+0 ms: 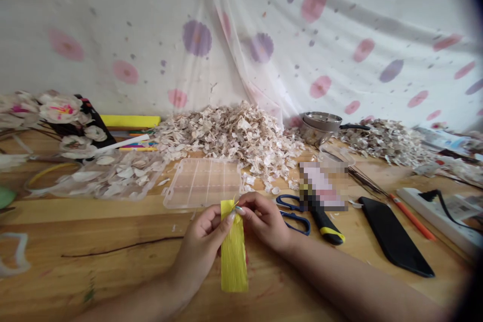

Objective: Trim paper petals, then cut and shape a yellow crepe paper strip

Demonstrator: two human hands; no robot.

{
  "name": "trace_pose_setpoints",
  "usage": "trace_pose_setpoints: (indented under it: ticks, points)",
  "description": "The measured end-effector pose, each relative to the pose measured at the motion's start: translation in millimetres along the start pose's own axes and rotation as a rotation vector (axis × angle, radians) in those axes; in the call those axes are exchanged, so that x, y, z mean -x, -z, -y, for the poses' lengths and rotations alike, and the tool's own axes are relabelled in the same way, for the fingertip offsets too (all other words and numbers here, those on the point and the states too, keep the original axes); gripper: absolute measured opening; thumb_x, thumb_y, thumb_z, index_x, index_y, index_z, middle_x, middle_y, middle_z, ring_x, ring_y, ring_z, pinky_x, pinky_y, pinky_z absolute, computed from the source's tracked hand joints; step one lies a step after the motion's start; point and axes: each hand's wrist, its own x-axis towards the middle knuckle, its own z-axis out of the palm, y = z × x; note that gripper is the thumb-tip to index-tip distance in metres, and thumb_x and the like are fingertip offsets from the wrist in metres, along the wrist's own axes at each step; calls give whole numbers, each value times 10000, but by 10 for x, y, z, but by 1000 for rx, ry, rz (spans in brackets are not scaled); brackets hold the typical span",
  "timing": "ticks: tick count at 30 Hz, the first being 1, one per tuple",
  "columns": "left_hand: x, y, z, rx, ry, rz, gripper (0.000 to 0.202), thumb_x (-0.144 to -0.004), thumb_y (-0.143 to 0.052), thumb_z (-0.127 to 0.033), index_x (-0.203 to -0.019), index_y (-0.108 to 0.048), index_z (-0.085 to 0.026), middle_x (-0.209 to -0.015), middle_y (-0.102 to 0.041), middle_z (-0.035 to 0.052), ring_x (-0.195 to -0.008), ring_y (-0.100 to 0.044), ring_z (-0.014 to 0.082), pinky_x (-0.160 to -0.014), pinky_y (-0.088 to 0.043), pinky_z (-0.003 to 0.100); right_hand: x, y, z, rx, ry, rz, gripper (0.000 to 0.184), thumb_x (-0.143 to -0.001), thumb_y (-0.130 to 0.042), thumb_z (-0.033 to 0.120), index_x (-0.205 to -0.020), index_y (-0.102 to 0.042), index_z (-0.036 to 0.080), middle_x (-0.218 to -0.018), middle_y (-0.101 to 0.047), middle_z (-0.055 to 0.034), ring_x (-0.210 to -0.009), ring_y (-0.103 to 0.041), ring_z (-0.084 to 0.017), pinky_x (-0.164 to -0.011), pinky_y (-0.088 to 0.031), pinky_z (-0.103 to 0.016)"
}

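Note:
My left hand and my right hand meet over the wooden table, both pinching the top of a strip of yellow crepe paper. The strip hangs down from my fingers toward me. My left thumb and fingers press its upper left edge. My right fingertips grip the top right corner, where a thin yellow sliver sticks up. Blue-handled scissors lie just right of my right hand.
A clear plastic compartment box lies behind my hands, before a big heap of pale shell flakes. A black-and-yellow knife, black phone, orange pencil, power strip, metal bowls are right. Shell flowers and a dark wire are left.

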Motion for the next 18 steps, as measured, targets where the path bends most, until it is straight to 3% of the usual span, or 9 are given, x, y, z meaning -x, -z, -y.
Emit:
trace_pose_setpoints:
  ticks: [4,9,13,18]
  points:
    - [0,7,10,9,1,-2,238,-771,-635,-393,-912,-630,-202,-570,-572,-59,-475,-519,96,-534,-447,218,-4,4,17,-51,40,-22,157,-859,-553,337,-878,-554,182,-734,-575,-22,-652,-533,-122,-597,-454,-247]
    - [-10,18,30,39,-27,-30,222,-742,-663,-372,-849,-629,-180,-655,-622,-24,-552,-529,100,-527,-411,192,21,2,91,-118,-40,63,230,-821,-593,375,-935,-511,192,-738,-523,-7,-599,-478,-105,-519,-414,-219]
    - [-14,14,26,46,-10,-34,246,-735,-662,-389,-858,-613,-182,-673,-631,-20,-526,-520,103,-514,-406,206,32,-10,123,-194,-23,98,275,-832,-574,373,-1009,-444,208,-772,-500,-7,-616,-466,-105,-534,-413,-223]
    - [-7,15,15,14,-10,-68,252,-742,-651,-414,-836,-600,-185,-610,-576,-37,-546,-523,116,-502,-389,200,16,-22,126,-189,-52,68,228,-835,-572,350,-962,-444,210,-784,-479,-3,-630,-455,-102,-552,-411,-226]
